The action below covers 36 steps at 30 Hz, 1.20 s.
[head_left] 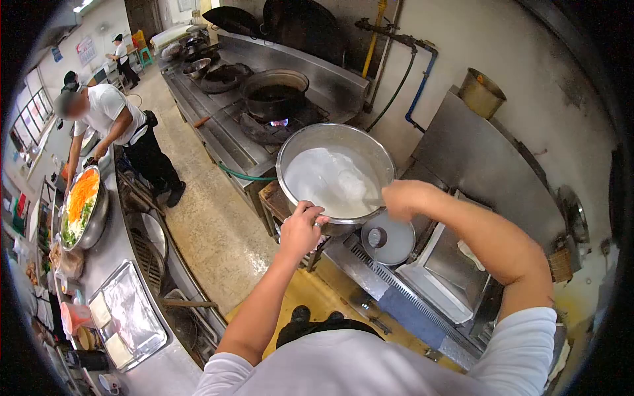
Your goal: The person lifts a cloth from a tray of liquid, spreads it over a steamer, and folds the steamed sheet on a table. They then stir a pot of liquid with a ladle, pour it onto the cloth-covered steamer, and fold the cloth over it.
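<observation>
Left hand (304, 230) grips the near rim of a wide metal bowl (340, 136) of cloudy white liquid (317, 173), set beside a stove (224, 143) where a dark pot (272, 107) sits over a flame (280, 123). Right hand (407, 198), blurred, is at the bowl's right side; whether it holds a tool cannot be told. Just beside, a smaller vessel (403, 249) of whitish liquid contains a round cup (377, 237). Across the aisle, a co-worker (115, 109) leans over cut vegetables (82, 198); lettering on a wall poster (86, 50) is too small to read.
</observation>
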Each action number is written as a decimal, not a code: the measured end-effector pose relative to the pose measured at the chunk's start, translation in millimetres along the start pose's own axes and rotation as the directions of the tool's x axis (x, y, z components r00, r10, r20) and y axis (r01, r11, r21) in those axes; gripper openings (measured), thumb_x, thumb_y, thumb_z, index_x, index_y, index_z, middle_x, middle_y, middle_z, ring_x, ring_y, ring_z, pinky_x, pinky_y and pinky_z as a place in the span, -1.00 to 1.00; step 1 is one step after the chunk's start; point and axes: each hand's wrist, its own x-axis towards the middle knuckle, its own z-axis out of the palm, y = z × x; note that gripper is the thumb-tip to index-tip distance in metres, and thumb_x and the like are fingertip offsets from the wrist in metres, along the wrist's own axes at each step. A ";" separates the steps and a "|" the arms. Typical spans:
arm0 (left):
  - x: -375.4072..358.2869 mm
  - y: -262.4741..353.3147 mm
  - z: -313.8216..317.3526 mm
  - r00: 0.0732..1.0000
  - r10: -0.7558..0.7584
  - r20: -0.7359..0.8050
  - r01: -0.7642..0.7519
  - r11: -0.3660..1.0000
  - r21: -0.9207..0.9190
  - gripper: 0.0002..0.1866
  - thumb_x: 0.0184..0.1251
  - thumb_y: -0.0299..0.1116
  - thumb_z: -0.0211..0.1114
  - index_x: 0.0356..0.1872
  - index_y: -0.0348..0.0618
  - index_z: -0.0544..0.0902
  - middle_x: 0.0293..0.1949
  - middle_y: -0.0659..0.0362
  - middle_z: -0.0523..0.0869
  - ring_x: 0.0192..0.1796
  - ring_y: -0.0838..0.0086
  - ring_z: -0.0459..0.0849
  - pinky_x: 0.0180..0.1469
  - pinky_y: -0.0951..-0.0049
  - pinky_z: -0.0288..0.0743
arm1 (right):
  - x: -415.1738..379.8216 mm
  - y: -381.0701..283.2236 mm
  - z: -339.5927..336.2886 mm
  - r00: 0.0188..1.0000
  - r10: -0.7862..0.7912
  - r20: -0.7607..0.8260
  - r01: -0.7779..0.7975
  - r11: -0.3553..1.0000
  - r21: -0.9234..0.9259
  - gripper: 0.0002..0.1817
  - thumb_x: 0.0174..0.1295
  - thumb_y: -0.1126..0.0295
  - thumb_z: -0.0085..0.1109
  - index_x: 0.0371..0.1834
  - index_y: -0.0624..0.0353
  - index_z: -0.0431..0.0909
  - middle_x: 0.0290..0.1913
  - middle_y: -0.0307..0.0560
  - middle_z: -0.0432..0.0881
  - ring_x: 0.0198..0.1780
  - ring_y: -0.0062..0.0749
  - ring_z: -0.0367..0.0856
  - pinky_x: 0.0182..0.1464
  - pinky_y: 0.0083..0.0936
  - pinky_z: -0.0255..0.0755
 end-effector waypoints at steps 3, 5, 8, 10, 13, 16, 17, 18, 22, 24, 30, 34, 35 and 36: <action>-0.7 0.0 2.0 1.000 -0.003 0.003 0.003 1.000 -0.012 -0.72 0.38 -0.08 0.41 -0.02 0.05 0.79 0.08 0.21 0.68 -0.08 0.03 0.77 -0.03 0.04 0.62 | 12.9 1.4 -12.2 0.957 -0.201 0.208 0.258 0.920 -0.297 -0.75 -0.16 0.52 0.32 -0.38 0.44 0.76 -0.32 0.34 0.77 -0.32 0.02 0.82 -0.29 -0.07 0.65; -0.8 0.7 0.5 1.000 -0.005 0.001 0.005 1.000 -0.013 -0.73 0.39 -0.10 0.40 -0.02 0.05 0.79 0.08 0.21 0.68 -0.07 0.02 0.77 -0.03 0.04 0.61 | 16.2 2.7 9.8 0.994 -0.111 -0.002 0.111 0.990 0.092 -0.76 -0.17 0.53 0.28 -0.42 0.49 0.74 -0.41 0.35 0.75 -0.42 0.04 0.78 -0.37 -0.08 0.62; -2.6 3.5 -1.1 1.000 -0.013 0.010 0.013 1.000 0.001 -0.75 0.41 -0.13 0.39 -0.01 0.03 0.79 0.08 0.18 0.69 -0.05 0.03 0.76 -0.01 0.05 0.61 | 44.4 9.5 58.2 0.979 -0.111 -0.169 0.164 0.926 0.341 -0.77 0.10 0.48 0.20 -0.39 0.52 0.73 -0.49 0.29 0.72 -0.53 0.01 0.72 -0.47 -0.13 0.55; -1.6 5.5 -3.2 0.999 -0.021 0.026 0.021 1.000 0.017 -0.74 0.43 -0.15 0.38 -0.01 -0.01 0.79 0.06 0.15 0.70 -0.01 0.06 0.76 0.01 0.09 0.61 | 29.2 -4.2 70.5 0.977 0.053 -0.208 0.104 0.731 0.674 -0.72 0.23 0.42 0.17 -0.39 0.53 0.70 -0.55 0.20 0.68 -0.58 -0.07 0.66 -0.54 -0.15 0.49; -0.2 6.2 -2.1 1.000 -0.014 0.020 0.013 1.000 0.008 -0.75 0.42 -0.15 0.39 -0.02 0.00 0.79 0.05 0.14 0.70 -0.01 0.06 0.75 0.02 0.10 0.61 | -0.8 -14.0 70.2 0.974 0.192 -0.118 0.032 0.401 0.915 -0.65 0.40 0.31 0.12 -0.48 0.36 0.61 -0.64 -0.09 0.52 -0.68 -0.37 0.44 -0.67 -0.26 0.26; 0.0 2.1 2.3 1.000 -0.015 0.016 0.015 1.000 -0.023 -0.75 0.40 -0.15 0.41 -0.03 0.00 0.80 0.04 0.13 0.70 0.00 0.06 0.75 0.02 0.10 0.61 | -8.0 -10.1 99.2 0.968 0.228 -0.108 0.072 0.160 0.984 -0.66 0.44 0.29 0.10 -0.49 0.24 0.57 -0.65 -0.20 0.46 -0.70 -0.50 0.35 -0.70 -0.34 0.15; 1.5 3.2 1.6 1.000 -0.009 0.010 0.009 1.000 -0.016 -0.75 0.39 -0.15 0.42 -0.03 0.00 0.80 0.04 0.13 0.70 -0.01 0.06 0.75 0.03 0.11 0.61 | -16.6 -12.3 102.1 0.961 0.254 -0.110 0.086 0.104 0.991 -0.65 0.46 0.27 0.10 -0.49 0.21 0.56 -0.65 -0.22 0.45 -0.70 -0.53 0.33 -0.69 -0.36 0.14; 0.6 4.8 0.2 1.000 -0.007 0.008 0.007 1.000 -0.009 -0.75 0.39 -0.16 0.42 -0.03 -0.01 0.80 0.03 0.13 0.70 -0.01 0.06 0.75 0.03 0.11 0.61 | -22.8 -15.5 107.7 0.955 0.278 -0.106 0.098 0.044 0.994 -0.65 0.48 0.26 0.09 -0.49 0.19 0.55 -0.65 -0.24 0.44 -0.69 -0.56 0.32 -0.69 -0.39 0.13; 1.0 1.4 2.5 1.000 0.009 0.016 -0.009 1.000 0.026 -0.73 0.40 -0.11 0.39 -0.02 0.01 0.79 0.08 0.20 0.69 -0.02 0.06 0.76 -0.01 0.09 0.62 | -26.1 -20.7 140.8 0.921 0.336 -0.198 0.183 0.076 0.980 -0.65 0.52 0.21 0.09 -0.08 0.32 0.71 -0.55 -0.17 0.58 -0.60 -0.58 0.46 -0.53 -0.44 0.34; 1.1 0.9 2.9 1.000 0.023 0.001 -0.023 0.999 0.028 -0.73 0.40 -0.11 0.39 -0.02 0.01 0.79 0.09 0.19 0.69 -0.02 0.06 0.76 -0.01 0.08 0.62 | -30.8 -28.8 154.3 0.876 0.408 -0.256 0.236 0.101 0.967 -0.62 0.52 0.21 0.10 0.11 0.31 0.69 -0.54 -0.18 0.60 -0.54 -0.59 0.51 -0.46 -0.46 0.40; 1.2 0.9 3.3 0.999 0.037 -0.006 -0.037 0.999 0.014 -0.74 0.40 -0.13 0.39 -0.02 0.01 0.79 0.08 0.17 0.69 -0.02 0.04 0.76 -0.01 0.08 0.62 | -48.5 -46.3 180.7 0.703 0.564 -0.433 0.227 0.399 0.888 -0.54 0.47 0.19 0.14 0.28 0.26 0.63 -0.41 0.22 0.72 -0.35 -0.03 0.75 -0.23 -0.20 0.57; 0.6 -0.6 5.1 0.999 0.043 -0.023 -0.044 0.999 -0.005 -0.75 0.39 -0.16 0.41 -0.03 0.00 0.78 0.07 0.16 0.70 -0.03 0.04 0.75 -0.02 0.09 0.62 | -42.6 -52.4 190.7 0.565 0.612 -0.553 0.162 0.576 0.802 -0.57 0.44 0.19 0.17 0.20 0.26 0.66 -0.30 0.34 0.73 -0.23 0.25 0.75 -0.16 0.00 0.59; 0.6 0.3 4.5 0.999 0.040 -0.021 -0.040 0.999 0.004 -0.75 0.39 -0.16 0.41 -0.03 -0.01 0.78 0.07 0.16 0.70 -0.03 0.04 0.75 -0.02 0.09 0.62 | -40.8 -53.5 191.5 0.534 0.619 -0.576 0.132 0.612 0.780 -0.59 0.44 0.19 0.17 0.16 0.26 0.68 -0.29 0.33 0.74 -0.22 0.28 0.75 -0.14 0.04 0.59; 0.4 3.0 2.4 0.999 0.037 -0.020 -0.037 0.999 0.011 -0.75 0.39 -0.16 0.41 -0.03 -0.01 0.78 0.06 0.16 0.70 -0.03 0.04 0.75 -0.02 0.09 0.62 | -40.7 -54.1 188.6 0.532 0.614 -0.583 0.090 0.644 0.760 -0.62 0.43 0.19 0.18 0.11 0.25 0.68 -0.27 0.31 0.74 -0.22 0.28 0.75 -0.14 0.05 0.60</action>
